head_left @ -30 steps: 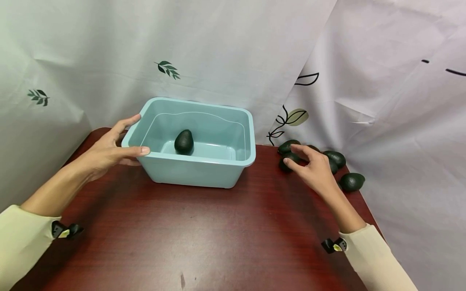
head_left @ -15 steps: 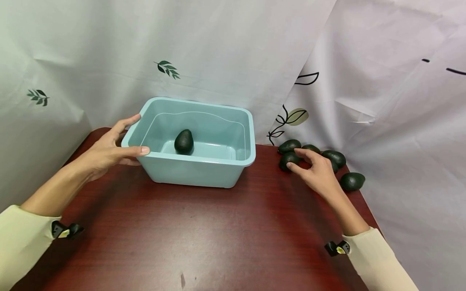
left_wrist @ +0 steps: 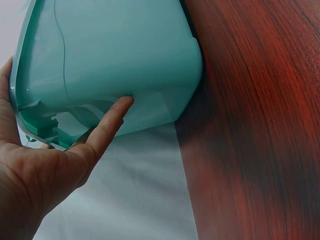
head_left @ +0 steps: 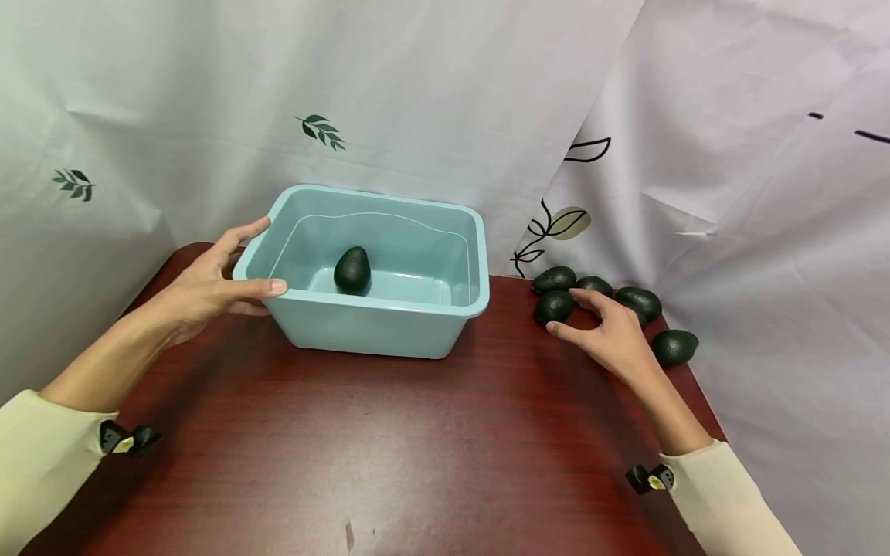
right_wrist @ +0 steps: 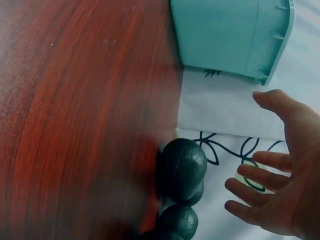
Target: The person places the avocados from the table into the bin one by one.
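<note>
A light blue plastic basin (head_left: pixel 375 328) stands at the back of the table, with one dark green avocado (head_left: pixel 352 272) inside. My left hand (head_left: pixel 205 289) holds the basin's left end, thumb on the front rim. In the left wrist view, a finger of the left hand (left_wrist: pixel 55 172) lies against the basin's outer wall under the rim. My right hand (head_left: pixel 606 328) is over the avocados at the right, fingers spread and holding nothing. Nearest its fingertips is the front avocado (head_left: pixel 554 307). In the right wrist view, the right hand (right_wrist: pixel 285 185) is apart from the avocados (right_wrist: pixel 182 167).
Several avocados cluster at the table's back right, among them a back-left one (head_left: pixel 554 279), one farther right (head_left: pixel 640 301) and one near the right edge (head_left: pixel 673 347). A white cloth (head_left: pixel 417 93) with leaf prints hangs behind the dark red wooden table (head_left: pixel 389 448).
My right hand has drawn back slightly to the right and toward me, uncovering more of the front avocado. The left hand and basin have stayed in place.
</note>
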### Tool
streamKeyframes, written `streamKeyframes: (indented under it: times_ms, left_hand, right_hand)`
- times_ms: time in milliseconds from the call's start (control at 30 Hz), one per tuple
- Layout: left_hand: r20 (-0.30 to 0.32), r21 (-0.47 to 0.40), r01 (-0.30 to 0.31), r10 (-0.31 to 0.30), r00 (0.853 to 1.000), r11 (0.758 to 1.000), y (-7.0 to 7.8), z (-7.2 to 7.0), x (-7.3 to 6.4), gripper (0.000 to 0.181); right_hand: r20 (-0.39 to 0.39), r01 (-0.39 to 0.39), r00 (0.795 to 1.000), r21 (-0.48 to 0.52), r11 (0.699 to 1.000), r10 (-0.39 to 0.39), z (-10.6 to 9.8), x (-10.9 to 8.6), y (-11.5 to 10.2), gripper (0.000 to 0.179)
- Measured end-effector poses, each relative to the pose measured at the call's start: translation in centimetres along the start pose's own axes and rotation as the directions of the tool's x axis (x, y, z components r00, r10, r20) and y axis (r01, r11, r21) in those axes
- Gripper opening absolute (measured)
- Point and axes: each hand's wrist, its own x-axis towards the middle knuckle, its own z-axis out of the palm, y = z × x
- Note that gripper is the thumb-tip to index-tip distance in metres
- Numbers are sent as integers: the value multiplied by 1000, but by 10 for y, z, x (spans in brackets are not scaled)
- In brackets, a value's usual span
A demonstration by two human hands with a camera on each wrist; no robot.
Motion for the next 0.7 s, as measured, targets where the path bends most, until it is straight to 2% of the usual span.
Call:
streamKeyframes:
  times_ms: [400,700]
  left_hand:
    - [-1,-4,3,-3,1000,1000,0,-1,-1,95]
    - [-3,-1,1,-1,1000,1000,1,0,0,95]
  right_hand:
    - [3,-25,1000,-10,1000,25,-3,-3,13,96]
    - [47,-65,997,-43,997,67,-9,-4,18,101]
